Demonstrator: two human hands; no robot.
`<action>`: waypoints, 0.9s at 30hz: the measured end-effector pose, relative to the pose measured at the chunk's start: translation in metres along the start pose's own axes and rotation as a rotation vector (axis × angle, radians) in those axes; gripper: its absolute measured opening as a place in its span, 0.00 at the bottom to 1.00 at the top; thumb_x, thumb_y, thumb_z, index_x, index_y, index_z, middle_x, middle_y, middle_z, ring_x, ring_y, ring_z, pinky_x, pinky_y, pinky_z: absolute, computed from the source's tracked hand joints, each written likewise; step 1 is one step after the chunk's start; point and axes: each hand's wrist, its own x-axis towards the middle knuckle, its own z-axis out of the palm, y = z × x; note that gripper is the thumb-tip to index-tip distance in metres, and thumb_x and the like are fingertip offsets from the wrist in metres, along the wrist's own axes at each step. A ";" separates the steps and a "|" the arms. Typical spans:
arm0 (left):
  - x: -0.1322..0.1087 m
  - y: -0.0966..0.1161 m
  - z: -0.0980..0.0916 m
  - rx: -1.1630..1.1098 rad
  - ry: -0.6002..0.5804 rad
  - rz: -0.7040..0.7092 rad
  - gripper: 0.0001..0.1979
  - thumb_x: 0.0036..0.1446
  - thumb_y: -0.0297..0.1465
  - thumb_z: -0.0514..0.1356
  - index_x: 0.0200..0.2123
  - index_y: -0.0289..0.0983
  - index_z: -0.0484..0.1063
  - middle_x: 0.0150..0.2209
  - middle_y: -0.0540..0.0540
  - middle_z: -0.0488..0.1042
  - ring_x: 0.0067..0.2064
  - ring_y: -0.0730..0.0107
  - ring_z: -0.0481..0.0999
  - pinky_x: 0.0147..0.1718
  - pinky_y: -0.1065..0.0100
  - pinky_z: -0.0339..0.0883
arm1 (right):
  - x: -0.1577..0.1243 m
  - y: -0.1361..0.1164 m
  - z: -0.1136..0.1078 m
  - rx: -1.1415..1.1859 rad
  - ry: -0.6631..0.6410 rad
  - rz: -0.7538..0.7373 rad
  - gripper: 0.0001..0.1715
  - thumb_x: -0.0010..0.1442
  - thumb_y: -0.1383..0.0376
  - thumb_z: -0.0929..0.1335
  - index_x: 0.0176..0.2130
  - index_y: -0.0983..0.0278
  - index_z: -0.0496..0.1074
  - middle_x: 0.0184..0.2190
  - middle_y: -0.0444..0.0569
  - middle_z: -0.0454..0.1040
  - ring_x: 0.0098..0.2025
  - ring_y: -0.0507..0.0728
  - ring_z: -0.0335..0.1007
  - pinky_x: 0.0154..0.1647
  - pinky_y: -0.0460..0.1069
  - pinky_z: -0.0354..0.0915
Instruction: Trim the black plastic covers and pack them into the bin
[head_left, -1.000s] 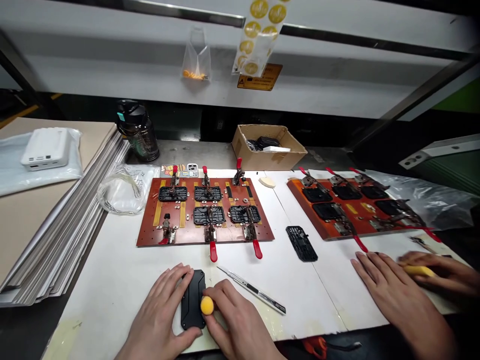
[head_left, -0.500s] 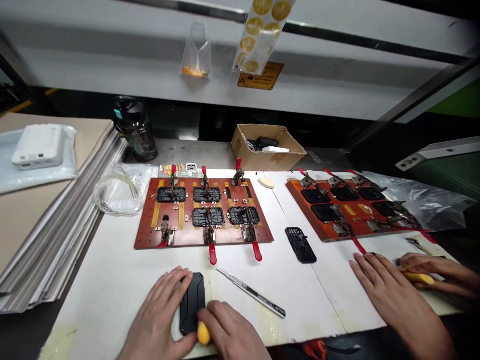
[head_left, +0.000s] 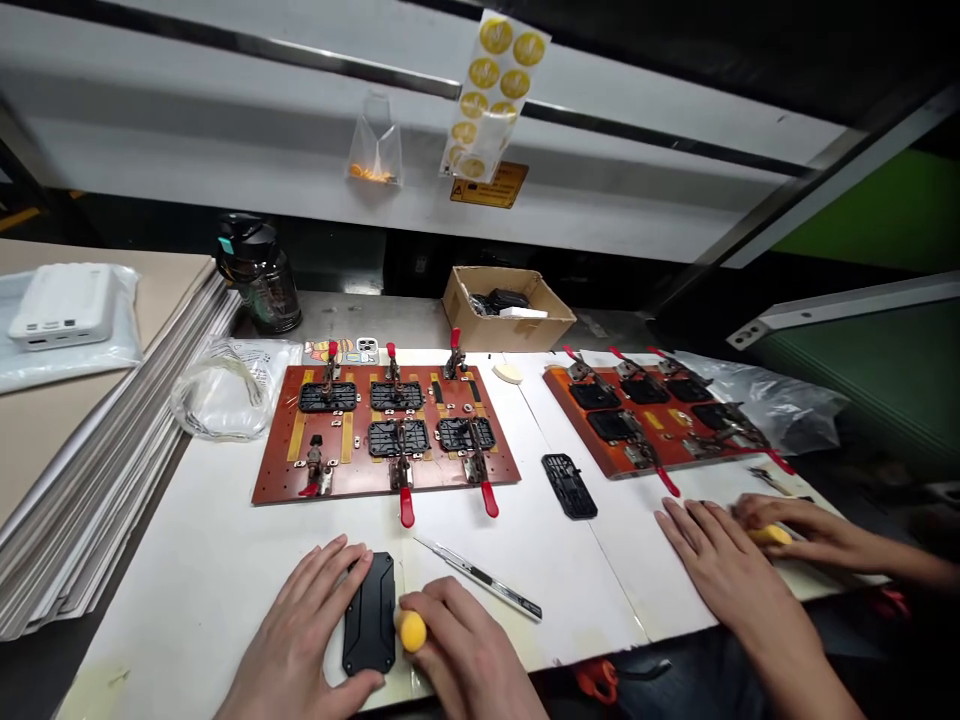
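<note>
A black rectangular plastic cover (head_left: 369, 615) with cut corners lies flat on the white work surface in front of me. My left hand (head_left: 304, 630) holds it steady, fingers over its upper left side and thumb by its bottom edge. My right hand (head_left: 472, 650) is wrapped round a tool with a yellow handle (head_left: 412, 631), close against the cover's right edge. The tool's working end is hidden. Just beyond my right hand lies a utility knife (head_left: 480, 578), slanting across the surface.
A red-brown fixture board (head_left: 277, 470) with red-handled clamps bears several black parts; a second board (head_left: 604, 455) stands right. Between them lies a black part (head_left: 570, 486). At right, a co-worker's hands (head_left: 739, 570) work with another yellow-handled tool. A carton (head_left: 517, 330) stands behind.
The view has shifted to the right. My right hand and the yellow handle have moved up along the cover's right edge; my left hand stays on the cover.
</note>
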 end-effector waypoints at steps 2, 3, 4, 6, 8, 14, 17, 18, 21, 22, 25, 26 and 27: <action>0.000 0.000 -0.001 -0.008 -0.008 0.012 0.46 0.52 0.37 0.65 0.71 0.38 0.49 0.69 0.43 0.62 0.68 0.47 0.63 0.61 0.44 0.70 | 0.010 -0.008 0.002 0.004 -0.035 -0.024 0.15 0.68 0.68 0.63 0.53 0.59 0.69 0.46 0.50 0.70 0.44 0.56 0.72 0.46 0.48 0.70; 0.000 0.000 -0.002 -0.014 -0.013 0.017 0.46 0.52 0.37 0.65 0.71 0.38 0.49 0.69 0.43 0.62 0.68 0.47 0.63 0.61 0.44 0.69 | 0.016 -0.012 0.003 0.002 -0.056 -0.034 0.13 0.68 0.68 0.64 0.52 0.59 0.70 0.45 0.50 0.70 0.43 0.56 0.72 0.46 0.48 0.70; 0.000 0.000 -0.002 -0.020 -0.017 0.021 0.46 0.52 0.36 0.65 0.71 0.38 0.49 0.69 0.43 0.63 0.69 0.48 0.62 0.61 0.44 0.69 | 0.022 -0.014 0.004 0.004 -0.062 -0.039 0.11 0.68 0.67 0.64 0.50 0.59 0.71 0.45 0.50 0.70 0.43 0.56 0.72 0.45 0.48 0.70; 0.000 0.001 -0.003 -0.026 -0.017 0.018 0.46 0.52 0.36 0.64 0.71 0.39 0.49 0.68 0.44 0.63 0.69 0.48 0.62 0.61 0.44 0.69 | 0.032 -0.016 0.005 0.025 -0.017 -0.034 0.10 0.69 0.66 0.64 0.49 0.59 0.71 0.44 0.49 0.70 0.44 0.56 0.71 0.47 0.49 0.69; 0.000 0.001 -0.002 -0.031 -0.009 0.011 0.46 0.52 0.37 0.65 0.71 0.39 0.49 0.68 0.44 0.64 0.68 0.47 0.63 0.61 0.45 0.70 | 0.037 -0.016 0.003 0.039 0.061 -0.024 0.11 0.70 0.66 0.63 0.50 0.59 0.70 0.45 0.49 0.70 0.46 0.56 0.71 0.50 0.49 0.68; 0.000 -0.001 0.000 -0.029 -0.003 0.029 0.47 0.51 0.37 0.65 0.71 0.40 0.49 0.67 0.44 0.65 0.68 0.46 0.64 0.61 0.44 0.70 | 0.031 -0.012 0.004 0.050 0.092 -0.014 0.09 0.70 0.66 0.64 0.47 0.59 0.72 0.42 0.47 0.70 0.41 0.54 0.72 0.43 0.46 0.69; -0.001 -0.001 0.000 -0.015 -0.009 0.011 0.47 0.51 0.38 0.65 0.71 0.41 0.49 0.68 0.44 0.64 0.68 0.46 0.64 0.61 0.45 0.70 | 0.027 -0.002 0.007 0.058 0.313 0.020 0.18 0.70 0.70 0.60 0.55 0.57 0.69 0.46 0.50 0.70 0.46 0.56 0.71 0.48 0.49 0.69; -0.001 -0.001 0.000 -0.013 -0.013 0.009 0.47 0.51 0.38 0.65 0.71 0.41 0.49 0.68 0.44 0.64 0.68 0.46 0.64 0.61 0.45 0.70 | 0.026 0.000 0.008 0.087 0.343 0.026 0.19 0.70 0.70 0.60 0.56 0.57 0.68 0.47 0.50 0.69 0.47 0.56 0.71 0.49 0.49 0.68; -0.002 0.000 0.000 -0.005 -0.015 0.017 0.47 0.52 0.39 0.65 0.72 0.40 0.48 0.68 0.43 0.64 0.68 0.46 0.64 0.61 0.45 0.70 | 0.022 0.003 0.011 0.199 0.292 0.045 0.17 0.68 0.71 0.64 0.53 0.56 0.69 0.46 0.47 0.70 0.48 0.55 0.71 0.50 0.48 0.67; -0.002 0.000 0.001 -0.001 -0.015 0.016 0.47 0.52 0.39 0.65 0.71 0.40 0.49 0.68 0.43 0.64 0.68 0.46 0.64 0.61 0.44 0.69 | 0.020 0.002 0.011 0.220 0.262 0.052 0.16 0.68 0.71 0.65 0.52 0.56 0.70 0.45 0.47 0.71 0.47 0.55 0.70 0.50 0.48 0.67; -0.002 0.001 0.001 0.002 -0.012 -0.001 0.46 0.52 0.39 0.65 0.71 0.39 0.50 0.68 0.43 0.63 0.68 0.47 0.63 0.61 0.44 0.69 | 0.012 -0.002 0.009 0.221 0.157 0.036 0.13 0.66 0.71 0.65 0.49 0.57 0.70 0.43 0.46 0.71 0.45 0.54 0.70 0.48 0.47 0.66; -0.002 0.001 0.002 0.000 -0.016 -0.006 0.46 0.52 0.40 0.65 0.71 0.39 0.50 0.68 0.44 0.63 0.68 0.47 0.63 0.61 0.44 0.69 | 0.009 -0.003 0.007 0.214 0.105 0.030 0.13 0.65 0.72 0.66 0.48 0.58 0.71 0.43 0.46 0.71 0.44 0.54 0.71 0.46 0.47 0.66; -0.001 0.001 0.002 -0.003 -0.022 -0.006 0.46 0.52 0.40 0.65 0.71 0.39 0.50 0.68 0.44 0.63 0.68 0.47 0.63 0.61 0.44 0.69 | 0.007 -0.004 0.006 0.206 0.049 0.030 0.12 0.64 0.72 0.67 0.46 0.58 0.71 0.42 0.46 0.71 0.42 0.54 0.71 0.45 0.46 0.66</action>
